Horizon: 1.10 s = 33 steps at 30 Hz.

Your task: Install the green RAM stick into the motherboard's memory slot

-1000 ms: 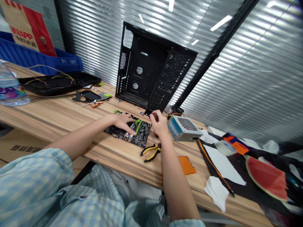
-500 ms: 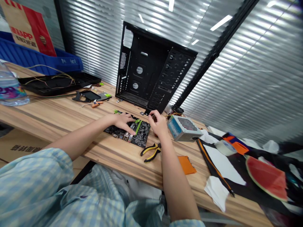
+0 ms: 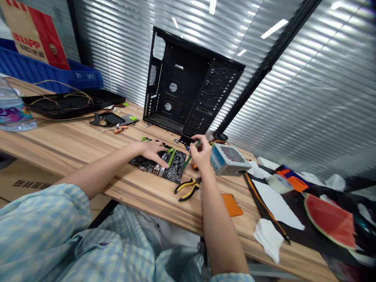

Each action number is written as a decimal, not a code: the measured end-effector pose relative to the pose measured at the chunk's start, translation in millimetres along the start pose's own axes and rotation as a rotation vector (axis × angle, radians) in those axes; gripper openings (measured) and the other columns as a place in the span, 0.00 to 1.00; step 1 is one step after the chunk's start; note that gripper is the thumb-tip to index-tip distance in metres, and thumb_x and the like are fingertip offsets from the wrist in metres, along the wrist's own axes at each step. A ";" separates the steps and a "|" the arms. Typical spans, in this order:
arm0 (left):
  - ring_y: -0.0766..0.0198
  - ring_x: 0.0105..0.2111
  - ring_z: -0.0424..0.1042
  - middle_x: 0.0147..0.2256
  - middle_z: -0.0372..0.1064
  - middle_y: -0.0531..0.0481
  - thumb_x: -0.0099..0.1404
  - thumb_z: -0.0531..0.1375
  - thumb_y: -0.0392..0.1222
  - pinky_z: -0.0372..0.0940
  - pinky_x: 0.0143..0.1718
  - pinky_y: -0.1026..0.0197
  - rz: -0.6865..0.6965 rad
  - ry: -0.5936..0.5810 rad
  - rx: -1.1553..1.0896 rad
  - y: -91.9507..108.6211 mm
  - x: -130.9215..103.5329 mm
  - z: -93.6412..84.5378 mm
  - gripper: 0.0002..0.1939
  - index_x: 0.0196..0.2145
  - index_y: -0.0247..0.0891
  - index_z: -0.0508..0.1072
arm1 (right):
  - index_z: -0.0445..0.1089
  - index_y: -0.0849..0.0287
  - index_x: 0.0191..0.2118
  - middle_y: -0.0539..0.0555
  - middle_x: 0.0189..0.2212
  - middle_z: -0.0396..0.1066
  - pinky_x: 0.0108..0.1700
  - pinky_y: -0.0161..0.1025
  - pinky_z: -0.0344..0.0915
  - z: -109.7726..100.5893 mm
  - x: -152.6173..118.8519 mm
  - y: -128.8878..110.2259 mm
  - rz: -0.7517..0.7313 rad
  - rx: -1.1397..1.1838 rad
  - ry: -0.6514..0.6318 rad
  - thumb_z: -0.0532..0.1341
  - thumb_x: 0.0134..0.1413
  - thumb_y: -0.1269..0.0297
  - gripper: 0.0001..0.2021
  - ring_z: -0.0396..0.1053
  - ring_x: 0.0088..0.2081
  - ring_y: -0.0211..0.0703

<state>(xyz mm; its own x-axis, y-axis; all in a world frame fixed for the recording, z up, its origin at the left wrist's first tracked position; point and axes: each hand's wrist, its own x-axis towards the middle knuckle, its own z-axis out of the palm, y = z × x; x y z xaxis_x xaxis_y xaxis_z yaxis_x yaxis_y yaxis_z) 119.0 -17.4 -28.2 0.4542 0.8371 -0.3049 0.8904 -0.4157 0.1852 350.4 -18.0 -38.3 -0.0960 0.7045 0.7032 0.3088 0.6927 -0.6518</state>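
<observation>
A black motherboard (image 3: 177,163) with a green slot lies on the wooden table. Across its middle rests my left hand (image 3: 153,152), thumb and fingers spread over the board. My right hand (image 3: 202,152) is closed on a thin green RAM stick (image 3: 188,160), just off the board's right edge. The stick slants, its lower end near that edge; the fingers hide part of it. Below my right hand lie yellow-and-black pliers (image 3: 188,189), slightly apart at the handles. Something small and orange (image 3: 195,167) shows beside my right wrist, partly hidden.
An open black computer case (image 3: 188,86) stands behind the board. To the right are a power supply (image 3: 227,159), an orange drive-shaped plate (image 3: 232,205), tissue (image 3: 268,239) and a watermelon slice (image 3: 330,221). At left stand a bottle (image 3: 14,111) and a blue bin (image 3: 79,79).
My right hand has shifted slightly right and turned, bringing the green RAM stick into sight between its fingers. My left hand stays on the motherboard.
</observation>
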 end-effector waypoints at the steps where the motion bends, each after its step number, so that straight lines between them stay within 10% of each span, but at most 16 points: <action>1: 0.35 0.64 0.43 0.67 0.42 0.41 0.45 0.55 0.79 0.44 0.60 0.36 -0.003 0.002 -0.003 -0.2 0.3 0.1 0.56 0.66 0.48 0.52 | 0.66 0.56 0.37 0.43 0.19 0.60 0.23 0.33 0.56 0.4 -0.8 0.7 0.004 0.007 -0.023 0.56 0.47 0.69 0.09 0.60 0.19 0.35; 33: 0.36 0.63 0.47 0.65 0.48 0.42 0.46 0.55 0.77 0.49 0.60 0.41 0.007 0.018 -0.006 1.1 -0.6 -0.1 0.55 0.65 0.48 0.54 | 0.65 0.57 0.24 0.44 0.18 0.63 0.22 0.32 0.53 5.9 -3.1 -12.8 -0.085 -0.131 -0.164 0.62 0.49 0.60 0.10 0.56 0.19 0.32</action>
<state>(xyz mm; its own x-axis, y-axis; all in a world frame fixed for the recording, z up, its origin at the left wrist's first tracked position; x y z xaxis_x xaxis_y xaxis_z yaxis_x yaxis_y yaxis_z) 119.7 -18.4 -27.7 0.4601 0.8404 -0.2865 0.8869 -0.4199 0.1926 341.2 -28.2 -33.8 -0.2766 0.6672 0.6916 0.4119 0.7325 -0.5419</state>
